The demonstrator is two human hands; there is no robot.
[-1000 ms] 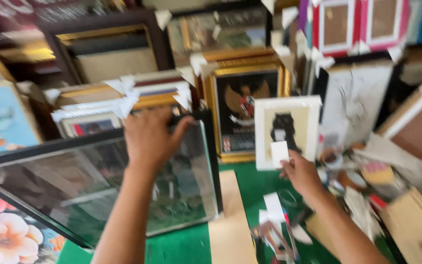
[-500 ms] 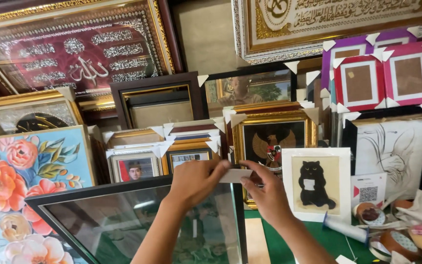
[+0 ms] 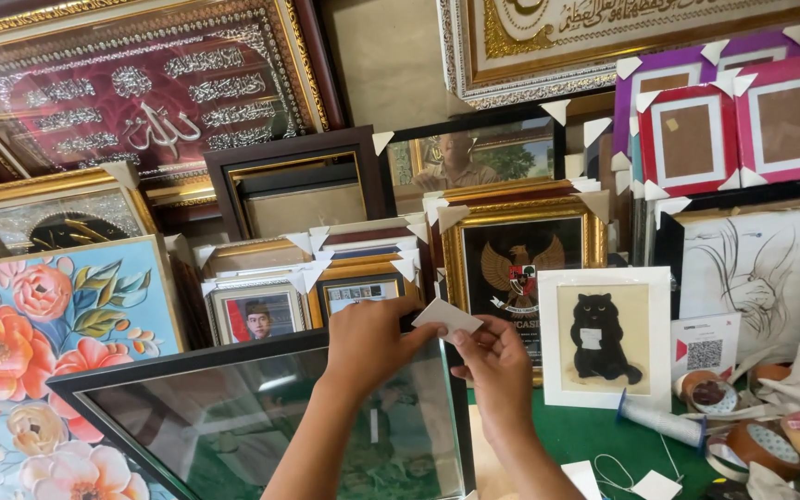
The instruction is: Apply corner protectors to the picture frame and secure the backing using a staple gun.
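Both hands meet at the upper right corner of the glazed black frame (image 3: pixel 261 417), which fills the room from their 7 to 9 o'clock. At 12 o'clock a crowded bank of small stacked frames (image 3: pixel 326 278) and the gold-framed eagle emblem (image 3: pixel 520 268) stands close, barring reach upward. At 3 o'clock the cat picture (image 3: pixel 604 338) leans just beside the right hand (image 3: pixel 497 370). Open green tabletop (image 3: pixel 594 435) lies at 4 to 5 o'clock, bounded farther right by tape rolls (image 3: pixel 761 440). The flower painting (image 3: pixel 48 361) blocks the far 9 o'clock side.
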